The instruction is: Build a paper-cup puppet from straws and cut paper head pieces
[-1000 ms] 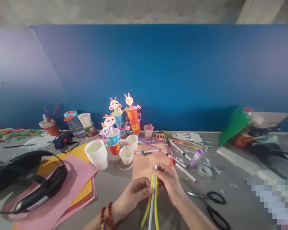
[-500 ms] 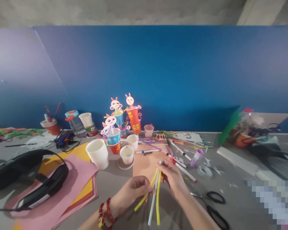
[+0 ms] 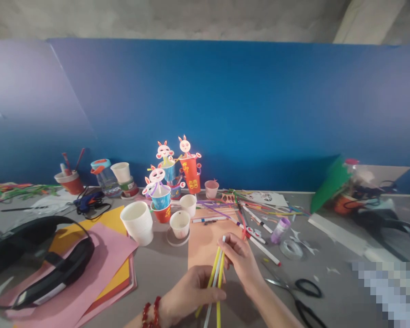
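Yellow and pale blue paper strips (image 3: 220, 273) run lengthwise between my two hands, joined near their upper end. My right hand (image 3: 237, 257) pinches that upper end between thumb and fingers. Lower down, my left hand (image 3: 194, 291) has its thumb laid across the strips and its fingers behind them; a red bead bracelet is on that wrist. Under and beyond the hands lies a sheet of orange paper (image 3: 201, 246). Black-handled scissors (image 3: 294, 291) rest to the right of my right forearm.
White paper cups (image 3: 136, 223) stand left of the orange paper. Behind them are rabbit figures in red and blue cups (image 3: 161, 199). Markers (image 3: 264, 250), a purple glue stick (image 3: 280, 230) and clear tape (image 3: 291, 249) lie right. Headphones (image 3: 54, 259) sit on coloured paper at left.
My left hand has moved down and right, from the left yellow strip to across all the strips. The spread strips are now drawn closer together. My right hand keeps its pinch, slightly lower.
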`<state>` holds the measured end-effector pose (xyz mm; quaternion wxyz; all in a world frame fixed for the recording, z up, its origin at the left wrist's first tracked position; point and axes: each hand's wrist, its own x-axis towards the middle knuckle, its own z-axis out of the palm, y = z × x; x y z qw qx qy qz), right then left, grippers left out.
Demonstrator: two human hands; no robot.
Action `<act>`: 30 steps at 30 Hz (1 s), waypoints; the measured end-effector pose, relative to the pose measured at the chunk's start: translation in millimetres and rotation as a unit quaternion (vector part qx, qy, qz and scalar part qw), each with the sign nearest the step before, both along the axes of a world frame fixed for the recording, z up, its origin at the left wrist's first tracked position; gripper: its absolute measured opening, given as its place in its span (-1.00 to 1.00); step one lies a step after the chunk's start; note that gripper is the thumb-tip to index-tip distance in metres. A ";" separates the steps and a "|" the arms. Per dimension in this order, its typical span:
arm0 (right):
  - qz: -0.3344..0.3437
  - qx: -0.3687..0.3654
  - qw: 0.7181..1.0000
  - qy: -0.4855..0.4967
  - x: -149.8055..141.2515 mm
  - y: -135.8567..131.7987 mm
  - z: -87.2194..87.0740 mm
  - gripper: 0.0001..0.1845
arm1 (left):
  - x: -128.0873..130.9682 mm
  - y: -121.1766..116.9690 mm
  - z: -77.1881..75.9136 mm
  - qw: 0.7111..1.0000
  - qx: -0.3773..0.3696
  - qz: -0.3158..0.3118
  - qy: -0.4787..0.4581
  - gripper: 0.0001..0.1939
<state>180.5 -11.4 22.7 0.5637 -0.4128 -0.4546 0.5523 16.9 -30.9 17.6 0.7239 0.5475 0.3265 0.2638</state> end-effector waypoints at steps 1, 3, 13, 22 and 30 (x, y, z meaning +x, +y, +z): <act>-0.002 0.006 1.000 -0.005 -0.3 -0.4 -0.5 -0.56 | 0.4 -0.1 -2.5 1.000 0.001 0.002 0.006 -0.62; -0.001 0.020 1.000 -0.014 0.0 -0.7 -2.0 -0.57 | 0.6 -0.6 -4.8 1.000 -0.006 0.006 0.020 -0.62; 0.004 0.012 1.000 0.006 -0.6 -0.7 -4.1 -0.52 | -3.6 -4.8 4.7 0.993 0.010 -0.035 0.110 -0.81; -0.020 -0.018 0.998 0.065 7.1 4.2 -2.6 -0.55 | -8.5 -0.5 5.6 0.998 -0.036 -0.054 0.010 -0.69; -0.020 -0.029 0.993 0.110 4.7 -2.7 7.7 -0.52 | -8.7 -2.2 15.1 0.992 -0.101 -0.067 -0.030 -0.66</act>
